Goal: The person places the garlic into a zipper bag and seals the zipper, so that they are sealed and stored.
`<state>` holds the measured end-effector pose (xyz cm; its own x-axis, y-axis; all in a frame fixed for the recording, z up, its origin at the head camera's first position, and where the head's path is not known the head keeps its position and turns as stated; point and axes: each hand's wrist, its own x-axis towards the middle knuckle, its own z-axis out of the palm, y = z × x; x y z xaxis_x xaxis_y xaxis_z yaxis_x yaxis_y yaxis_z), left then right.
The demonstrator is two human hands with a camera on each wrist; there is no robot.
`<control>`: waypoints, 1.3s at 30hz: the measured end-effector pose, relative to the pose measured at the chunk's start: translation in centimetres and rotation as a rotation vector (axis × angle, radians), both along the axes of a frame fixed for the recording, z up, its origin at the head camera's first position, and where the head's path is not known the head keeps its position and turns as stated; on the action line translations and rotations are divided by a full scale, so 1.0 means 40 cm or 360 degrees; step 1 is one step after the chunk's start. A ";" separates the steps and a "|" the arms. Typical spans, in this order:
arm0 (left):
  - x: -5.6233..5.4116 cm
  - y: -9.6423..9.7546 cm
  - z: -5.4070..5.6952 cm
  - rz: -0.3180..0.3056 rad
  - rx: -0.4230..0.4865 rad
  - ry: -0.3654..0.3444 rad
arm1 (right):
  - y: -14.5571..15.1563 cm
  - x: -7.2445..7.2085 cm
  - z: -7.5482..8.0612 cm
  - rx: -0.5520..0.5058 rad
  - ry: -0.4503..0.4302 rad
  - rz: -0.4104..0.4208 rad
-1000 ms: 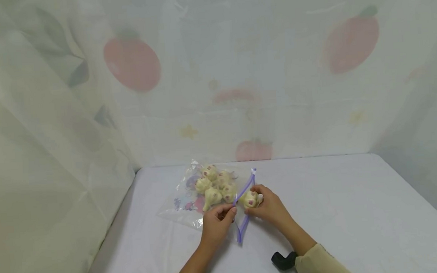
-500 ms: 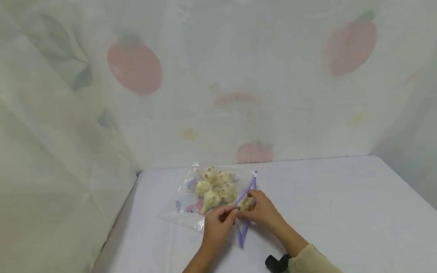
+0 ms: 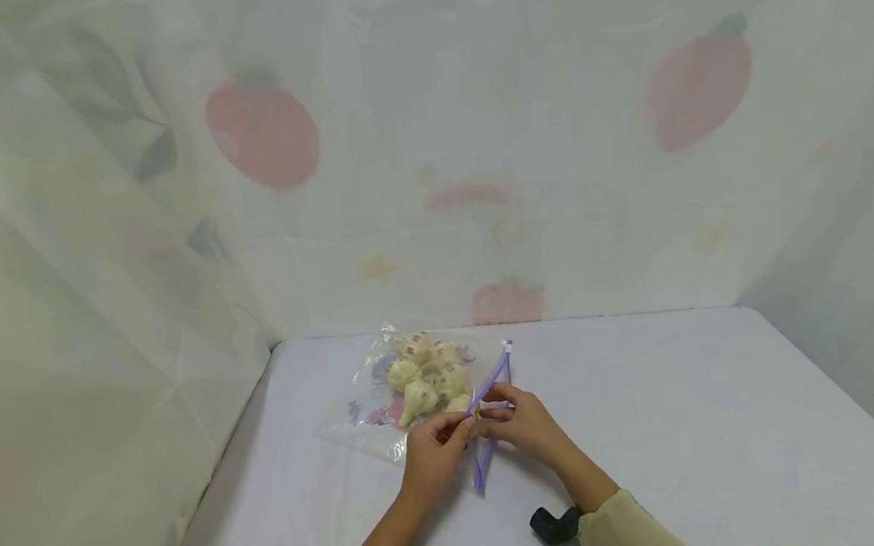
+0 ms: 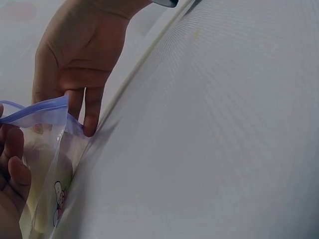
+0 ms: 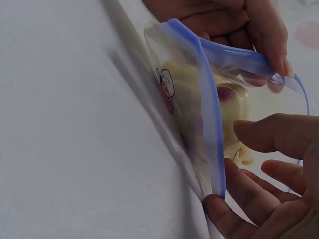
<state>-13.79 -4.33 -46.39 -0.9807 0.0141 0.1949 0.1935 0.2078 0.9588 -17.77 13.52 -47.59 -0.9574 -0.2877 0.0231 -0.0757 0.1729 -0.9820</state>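
Observation:
A clear plastic zip bag [image 3: 372, 437] with a purple zip strip lies on the table in the head view, its mouth towards the right. Inside are several pale garlic bulbs [image 3: 419, 401]. My left hand [image 3: 431, 457] pinches one edge of the bag's mouth between thumb and fingers. Through the open mouth reach the fingers of my right hand [image 3: 532, 426]. Seen from the right wrist, its thumb touches a garlic bulb [image 5: 230, 102] with a purple mark just inside, while the other fingers lie spread near the zip strip [image 5: 212, 107].
A white-covered table [image 3: 687, 425] carries the bag. Behind it hangs a pale curtain [image 3: 586, 247] printed with fruit, and another curtain [image 3: 111, 343] closes off the left side. Black wrist mounts [image 3: 556, 526] sit at both sleeves.
My right hand has moved left and pushed a garlic bulb from outside the mouth into the bag, its fingers following. My left hand has kept its hold on the bag's edge.

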 end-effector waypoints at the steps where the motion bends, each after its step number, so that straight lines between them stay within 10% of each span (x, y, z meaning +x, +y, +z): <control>1: 0.001 0.001 0.003 -0.0001 -0.0002 -0.0007 | 0.002 0.000 0.001 0.0014 0.0019 -0.0009; 16: 0.004 0.005 -0.017 -0.0040 -0.0303 0.0252 | 0.052 -0.046 0.004 0.0199 0.0102 -0.0638; 39: 0.084 0.105 0.027 -0.0280 -0.1222 0.0573 | 0.112 -0.063 -0.015 0.0245 -0.0092 -0.0636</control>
